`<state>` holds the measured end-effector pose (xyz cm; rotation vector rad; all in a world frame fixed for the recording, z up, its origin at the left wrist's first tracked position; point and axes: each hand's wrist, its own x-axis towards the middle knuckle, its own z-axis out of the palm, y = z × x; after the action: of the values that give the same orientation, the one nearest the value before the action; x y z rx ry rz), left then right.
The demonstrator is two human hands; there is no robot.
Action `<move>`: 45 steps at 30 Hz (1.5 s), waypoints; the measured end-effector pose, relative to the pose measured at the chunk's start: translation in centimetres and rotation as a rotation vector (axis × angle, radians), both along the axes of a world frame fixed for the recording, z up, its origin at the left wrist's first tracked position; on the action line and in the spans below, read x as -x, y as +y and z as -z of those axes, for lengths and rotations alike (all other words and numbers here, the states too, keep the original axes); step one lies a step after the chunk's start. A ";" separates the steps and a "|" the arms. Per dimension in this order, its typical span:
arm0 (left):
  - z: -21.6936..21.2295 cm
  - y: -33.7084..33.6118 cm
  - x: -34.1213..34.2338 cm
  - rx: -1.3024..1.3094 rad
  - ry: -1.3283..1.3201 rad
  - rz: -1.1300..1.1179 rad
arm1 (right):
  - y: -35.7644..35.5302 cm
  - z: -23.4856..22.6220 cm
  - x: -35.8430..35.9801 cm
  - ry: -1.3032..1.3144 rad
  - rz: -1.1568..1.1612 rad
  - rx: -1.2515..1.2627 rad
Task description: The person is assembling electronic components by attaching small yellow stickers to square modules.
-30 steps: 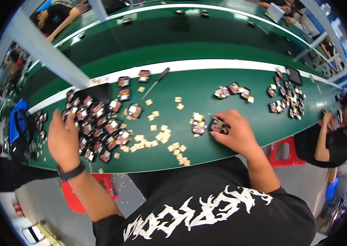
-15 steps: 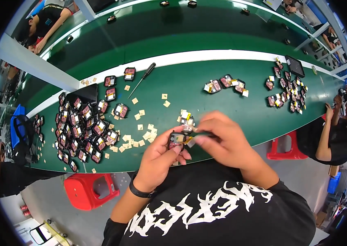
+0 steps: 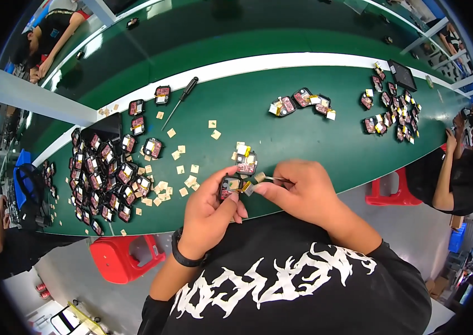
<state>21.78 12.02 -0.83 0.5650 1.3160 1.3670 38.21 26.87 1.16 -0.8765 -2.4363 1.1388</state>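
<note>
My left hand (image 3: 207, 209) is closed around a small black device casing (image 3: 227, 188) with a circuit board inside, held above the near edge of the table. A silver-and-yellow battery-like piece (image 3: 247, 188) sticks out from the casing's right side. My right hand (image 3: 306, 192) pinches a thin, light-coloured tool, its kind unclear. At the tool's tip is a beige square piece (image 3: 260, 177). The right thumb reaches to the silver piece. Just beyond my hands, another opened casing (image 3: 246, 163), with a white-and-yellow part, lies on the table.
A heap of similar casings (image 3: 102, 178) covers the left, with loose beige squares (image 3: 162, 190) beside it. A screwdriver (image 3: 180, 103) lies farther back. More casings (image 3: 303, 100) lie at back right, another heap near a black tray (image 3: 402, 75). Red stools (image 3: 116, 259) and co-workers flank the table.
My view has shifted, so the table things appear farther left and up. The beige square by my right fingers now shows plainly. The casing stays in my left hand.
</note>
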 end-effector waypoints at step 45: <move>3.2 -7.5 0.4 -0.135 0.353 -0.098 | -7.8 -0.1 3.3 -0.069 -0.247 -0.013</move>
<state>21.39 4.55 -4.06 0.8743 1.5564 1.4909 34.86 19.06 1.26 -0.6340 -2.6628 1.1906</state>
